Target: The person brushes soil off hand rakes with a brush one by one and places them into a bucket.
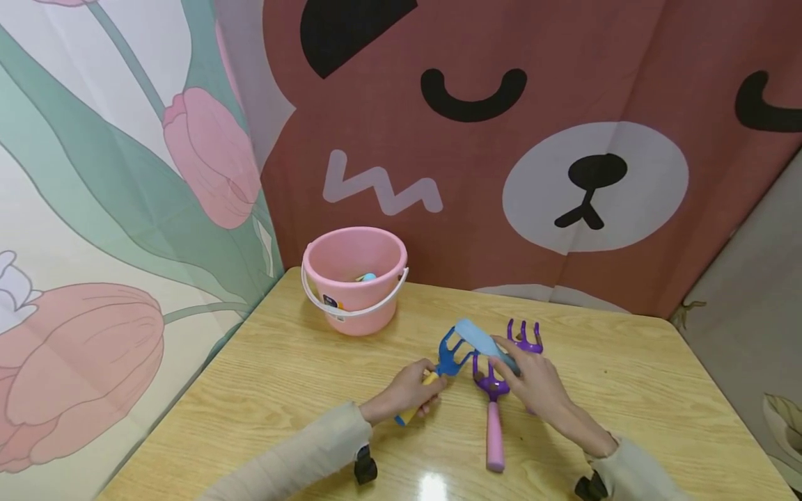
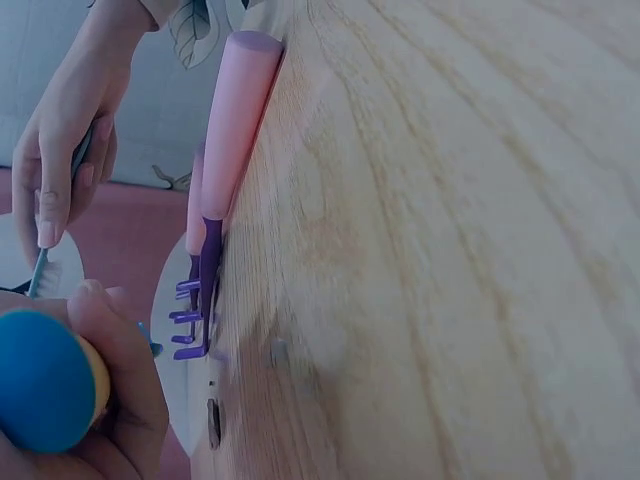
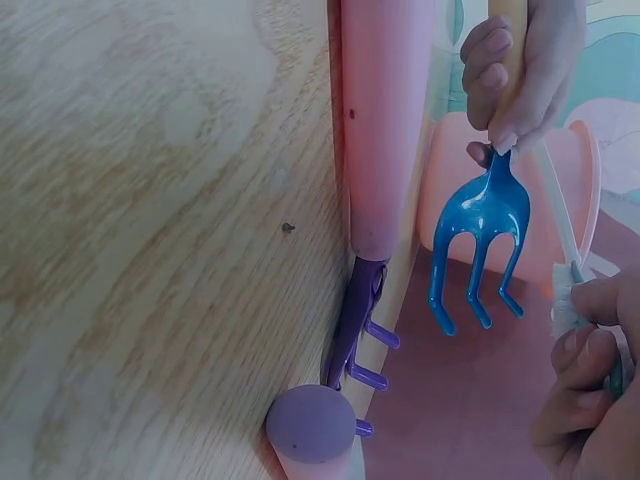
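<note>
My left hand [image 1: 410, 386] grips the yellow handle of a small toy hand rake whose blue three-tined head [image 3: 485, 208] points away from me. In my right hand [image 1: 541, 386] is a light blue brush [image 1: 476, 337], pinched between thumb and fingers. Its white bristles [image 3: 563, 300] show in the right wrist view, and in the head view its tip overlaps the blue tines. Below and between the hands lies a purple rake with a pink handle [image 1: 495, 438]. A second purple rake [image 1: 526, 342] lies farther back, partly hidden by my right hand.
A pink bucket [image 1: 360, 316] with a white handle stands at the table's back left, with a small light blue item [image 1: 368, 277] inside. Dark specks, including a brown bit [image 2: 213, 423], lie on the wooden table [image 1: 626, 417]. A printed bear curtain [image 1: 470, 174] hangs behind.
</note>
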`<move>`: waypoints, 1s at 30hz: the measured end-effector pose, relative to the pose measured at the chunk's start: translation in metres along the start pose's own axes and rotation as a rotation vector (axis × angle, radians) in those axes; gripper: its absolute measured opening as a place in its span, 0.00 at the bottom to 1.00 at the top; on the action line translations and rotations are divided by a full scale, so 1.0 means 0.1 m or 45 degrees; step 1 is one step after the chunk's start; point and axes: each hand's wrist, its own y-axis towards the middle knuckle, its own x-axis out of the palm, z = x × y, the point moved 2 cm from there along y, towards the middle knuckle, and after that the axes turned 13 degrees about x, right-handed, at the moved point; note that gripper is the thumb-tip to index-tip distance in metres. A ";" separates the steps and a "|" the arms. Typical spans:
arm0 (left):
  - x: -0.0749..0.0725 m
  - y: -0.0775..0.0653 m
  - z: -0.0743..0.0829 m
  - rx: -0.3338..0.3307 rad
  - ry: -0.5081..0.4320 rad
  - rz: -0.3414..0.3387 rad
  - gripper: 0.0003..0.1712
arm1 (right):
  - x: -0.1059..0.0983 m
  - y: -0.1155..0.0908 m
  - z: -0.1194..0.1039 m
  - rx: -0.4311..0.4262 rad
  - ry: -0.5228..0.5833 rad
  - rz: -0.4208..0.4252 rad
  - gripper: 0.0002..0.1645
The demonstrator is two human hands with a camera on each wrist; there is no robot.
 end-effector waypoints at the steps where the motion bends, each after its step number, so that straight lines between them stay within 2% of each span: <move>1: 0.01 0.00 -0.01 0.002 -0.016 -0.001 0.09 | 0.00 0.00 0.00 0.001 0.006 -0.004 0.22; 5: 0.02 0.02 -0.01 0.038 -0.014 -0.014 0.08 | 0.03 0.01 0.00 -0.012 0.033 -0.021 0.21; 10: 0.02 0.05 0.04 0.092 0.051 -0.025 0.13 | 0.08 0.00 -0.03 -0.005 0.064 -0.068 0.23; 16: 0.03 0.06 0.09 0.087 0.042 -0.031 0.13 | 0.15 -0.01 -0.07 -0.023 0.005 -0.147 0.26; 21: 0.03 0.06 0.11 0.117 0.036 -0.024 0.13 | 0.20 -0.01 -0.03 -0.015 -0.043 -0.190 0.27; 27: 0.01 0.05 0.11 0.131 0.039 -0.021 0.14 | 0.17 0.02 0.05 0.032 -0.125 -0.109 0.26; 30: 0.00 0.05 0.12 0.134 0.031 -0.030 0.14 | 0.15 0.04 0.04 -0.001 -0.080 -0.060 0.26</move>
